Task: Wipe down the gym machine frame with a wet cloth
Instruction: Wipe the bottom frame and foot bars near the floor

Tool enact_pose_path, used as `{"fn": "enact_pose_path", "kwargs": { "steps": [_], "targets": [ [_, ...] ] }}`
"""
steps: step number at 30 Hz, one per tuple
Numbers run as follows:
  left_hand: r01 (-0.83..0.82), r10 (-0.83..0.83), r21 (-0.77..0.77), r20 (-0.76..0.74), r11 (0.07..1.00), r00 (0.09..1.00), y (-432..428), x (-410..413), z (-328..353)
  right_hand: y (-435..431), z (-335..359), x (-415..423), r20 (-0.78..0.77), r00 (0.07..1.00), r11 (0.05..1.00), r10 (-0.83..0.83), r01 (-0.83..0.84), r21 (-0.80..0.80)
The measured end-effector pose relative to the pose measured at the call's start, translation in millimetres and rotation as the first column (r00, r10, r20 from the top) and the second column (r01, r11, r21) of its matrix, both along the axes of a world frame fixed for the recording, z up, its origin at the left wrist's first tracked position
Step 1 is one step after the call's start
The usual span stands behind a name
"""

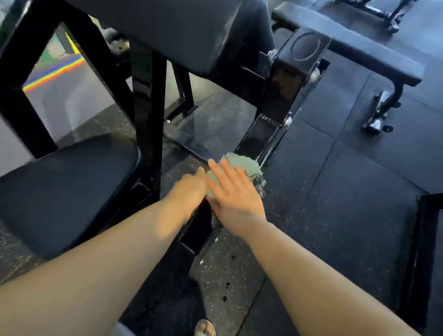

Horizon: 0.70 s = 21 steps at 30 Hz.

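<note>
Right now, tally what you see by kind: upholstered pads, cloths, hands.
Pads: 3
Green cloth: 1
Hands: 2
Total: 6

cloth [243, 166] on the frame bar [194, 232] — seat [56, 194] left, bench [364, 50] behind right.

Speckled blk rubber floor [333, 207], machine frame [194, 233] standing on it, flat bench [364, 48] rear rt, dark drips [227, 284] nr frame
</note>
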State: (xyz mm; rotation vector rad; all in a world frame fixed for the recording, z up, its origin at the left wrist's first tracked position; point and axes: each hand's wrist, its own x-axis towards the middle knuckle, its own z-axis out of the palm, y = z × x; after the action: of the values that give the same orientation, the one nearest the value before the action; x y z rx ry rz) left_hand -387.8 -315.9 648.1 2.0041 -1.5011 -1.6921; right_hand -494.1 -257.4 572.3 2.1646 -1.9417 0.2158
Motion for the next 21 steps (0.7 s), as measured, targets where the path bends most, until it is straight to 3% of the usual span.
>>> {"fn": "enact_pose_path", "kwargs": {
  "steps": [2, 5, 7, 11, 15, 16, 18, 21],
  "targets": [
    [0.043, -0.045, -0.044, -0.053, 0.998, 0.998, -6.0, -1.3, 9.9, -28.4, 20.0, -26.5, -0.027, 0.994, 0.989, -0.106, 0.102, -0.110],
    [0.074, -0.087, -0.088, -0.156, 0.993, 0.984, -13.5, -10.5, 29.8, -51.1, 35.3, -43.0, 0.048, 0.955, 0.932, -0.292, 0.295, -0.208],
    [0.098, -0.117, -0.095, -0.221, 0.991, 0.968, -17.6, -15.1, 38.9, -40.3, 21.5, -27.9, 0.069, 0.965, 0.944, -0.254, 0.263, -0.201],
    [0.121, -0.136, -0.067, -0.288, 0.990, 0.948, -21.9, -13.6, 51.0, -28.2, 28.0, -47.7, -0.031, 0.999, 0.998, 0.012, -0.014, -0.057],
    [0.071, -0.098, -0.088, -0.358, 0.994, 0.929, -26.7, -17.7, 67.2, -46.5, 60.1, -64.5, 0.266, 0.951, 0.982, -0.158, 0.179, -0.056],
    [0.061, -0.104, -0.126, -0.366, 0.990, 0.925, -27.6, -21.8, 72.4, -41.5, 63.9, -57.0, 0.401, 0.899, 0.977, -0.174, 0.208, -0.042],
    [0.010, -0.096, -0.204, -0.417, 0.979, 0.904, -30.1, -31.9, 82.4, -26.6, 78.6, -43.6, 0.703, 0.690, 0.963, -0.174, 0.269, -0.027],
    [-0.045, -0.106, -0.293, -0.481, 0.955, 0.870, -35.4, -49.0, 100.4, -2.4, 112.1, -51.6, 0.883, 0.401, 0.869, -0.245, 0.494, 0.017]
  ]
}}
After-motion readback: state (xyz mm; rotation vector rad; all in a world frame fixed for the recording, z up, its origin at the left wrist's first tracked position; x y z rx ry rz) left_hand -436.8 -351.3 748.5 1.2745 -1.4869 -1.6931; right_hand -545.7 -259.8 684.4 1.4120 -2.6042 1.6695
